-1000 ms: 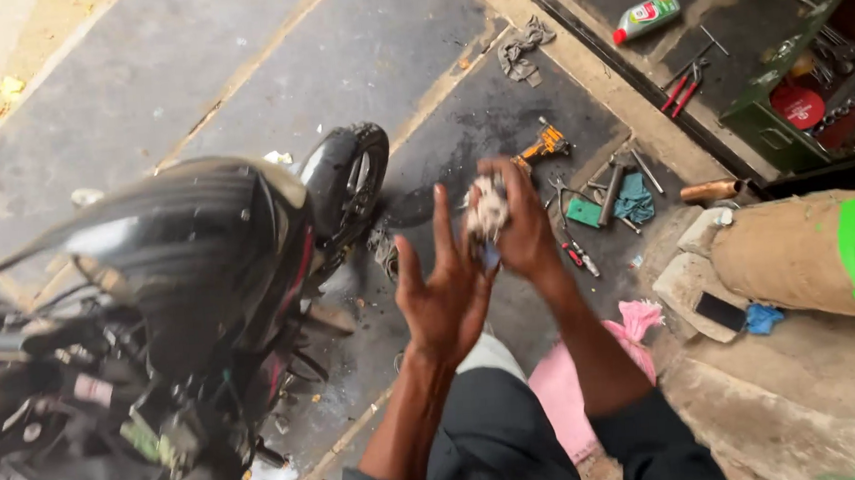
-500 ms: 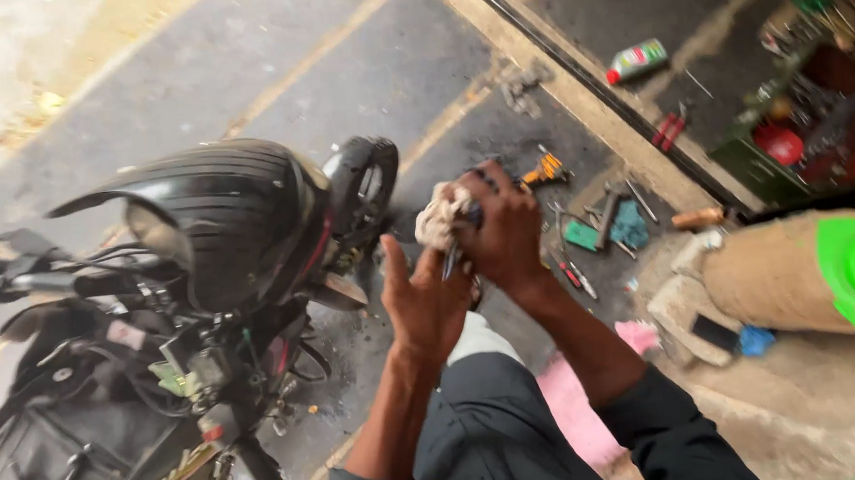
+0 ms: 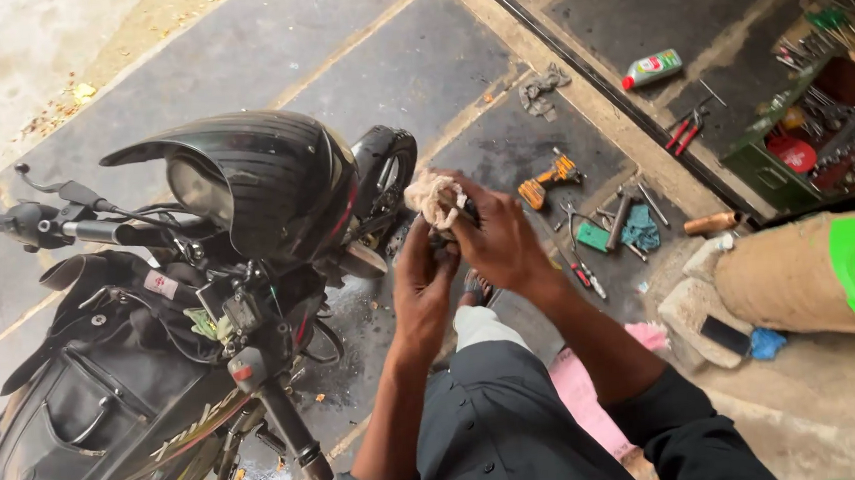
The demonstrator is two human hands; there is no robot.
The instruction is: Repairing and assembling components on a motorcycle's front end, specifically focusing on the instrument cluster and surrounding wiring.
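Note:
My right hand (image 3: 492, 233) is closed around a dirty cream rag (image 3: 433, 198), bunched at the fingertips. My left hand (image 3: 422, 278) presses up against that rag and the right hand from below, fingers curled into it. Both hands are raised in front of me, just right of a black motorcycle's headlight cowl (image 3: 248, 177) and front wheel (image 3: 382, 168). Whether a small part is wrapped inside the rag cannot be seen.
Black motorcycle with handlebar (image 3: 66, 227) and black bag (image 3: 89, 414) fills the left. Tools lie scattered on the stone floor: an orange driver (image 3: 549, 179), pliers (image 3: 686, 130), a green bottle (image 3: 654, 68). A green tool tray (image 3: 802, 149), a sack-covered jug with green cap (image 3: 831, 277), a pink cloth (image 3: 583, 389).
The left hand, open and spread a second ago, has closed onto the rag held by the right hand. The view shifted so the motorcycle sits more to the centre.

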